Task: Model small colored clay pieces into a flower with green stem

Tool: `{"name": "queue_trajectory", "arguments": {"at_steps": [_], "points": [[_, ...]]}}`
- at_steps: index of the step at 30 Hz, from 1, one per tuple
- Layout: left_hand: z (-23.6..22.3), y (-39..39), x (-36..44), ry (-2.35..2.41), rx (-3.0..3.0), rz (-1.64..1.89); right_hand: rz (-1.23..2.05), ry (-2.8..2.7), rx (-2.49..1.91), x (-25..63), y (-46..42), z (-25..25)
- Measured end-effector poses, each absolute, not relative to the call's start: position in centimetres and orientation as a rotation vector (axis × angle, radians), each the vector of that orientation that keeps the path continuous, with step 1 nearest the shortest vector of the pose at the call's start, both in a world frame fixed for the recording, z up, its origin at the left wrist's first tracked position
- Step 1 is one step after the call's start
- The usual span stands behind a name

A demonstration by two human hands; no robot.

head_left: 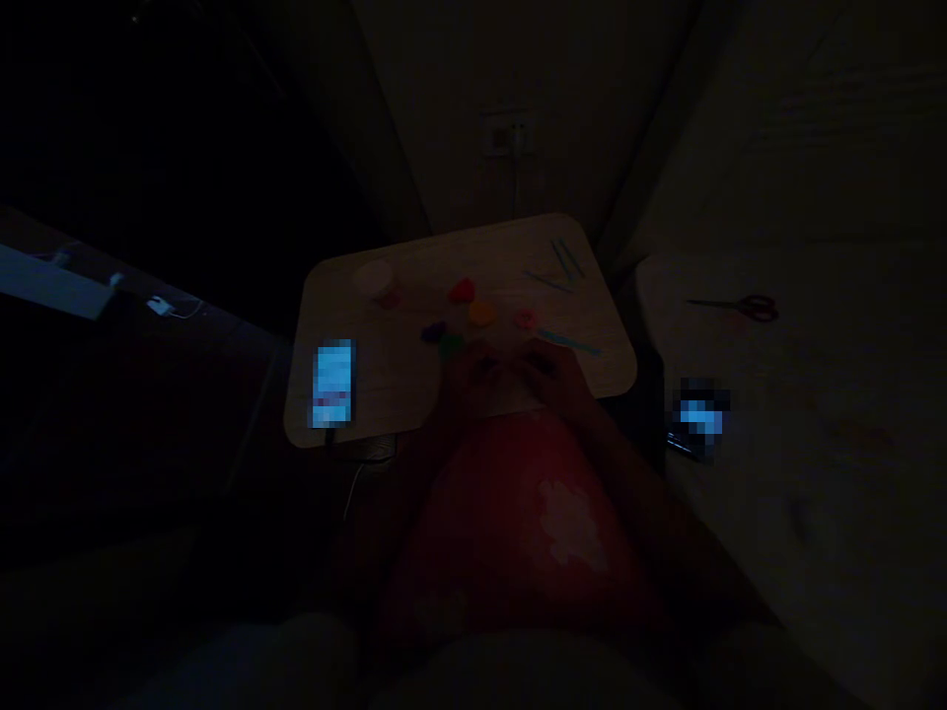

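The scene is very dark. At the near edge of a small wooden table (403,394), my left hand (468,380) and my right hand (553,375) face each other with curled fingers. Anything between the fingertips is too dark to make out. Close beyond my left hand are a green lump (451,343) and a purple lump (434,332). An orange lump (481,314) and a red lump (463,290) lie farther back. A pink round piece (525,318) and a blue-green stick (569,341) lie just past my right hand.
A lit phone (332,385) is at the table's left, below a pale round container (374,279). Several thin sticks (566,259) lie at the back right. Scissors (740,307) and another lit device (700,417) rest on a pale surface to the right. A wall socket (507,133) is behind.
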State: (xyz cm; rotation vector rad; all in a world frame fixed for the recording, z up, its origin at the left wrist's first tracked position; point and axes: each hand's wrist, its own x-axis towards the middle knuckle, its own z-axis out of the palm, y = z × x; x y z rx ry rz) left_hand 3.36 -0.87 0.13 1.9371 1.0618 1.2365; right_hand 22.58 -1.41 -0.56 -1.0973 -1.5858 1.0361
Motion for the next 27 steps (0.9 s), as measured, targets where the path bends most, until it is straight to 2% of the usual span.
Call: {"name": "queue_trajectory", "arguments": {"at_steps": [7, 9, 20, 27], "points": [[-0.6, -0.2, 1.8, 1.511, 1.596, 1.658, 0.983, -1.428, -1.153, 22.6, -1.4, -0.8], [-0.4, -0.1, 1.4, 1.588, 1.608, 1.687, 0.952, -1.446, -1.152, 22.6, -1.4, -0.9], [-0.2, 0.0, 1.0, 1.778, 1.847, 1.516, 0.940, -1.571, -1.147, 22.4, -1.6, -0.8], [0.2, -0.8, -0.4, 2.048, 2.123, 1.081, 0.942, -1.610, -1.145, 22.4, -1.5, -0.7]]}}
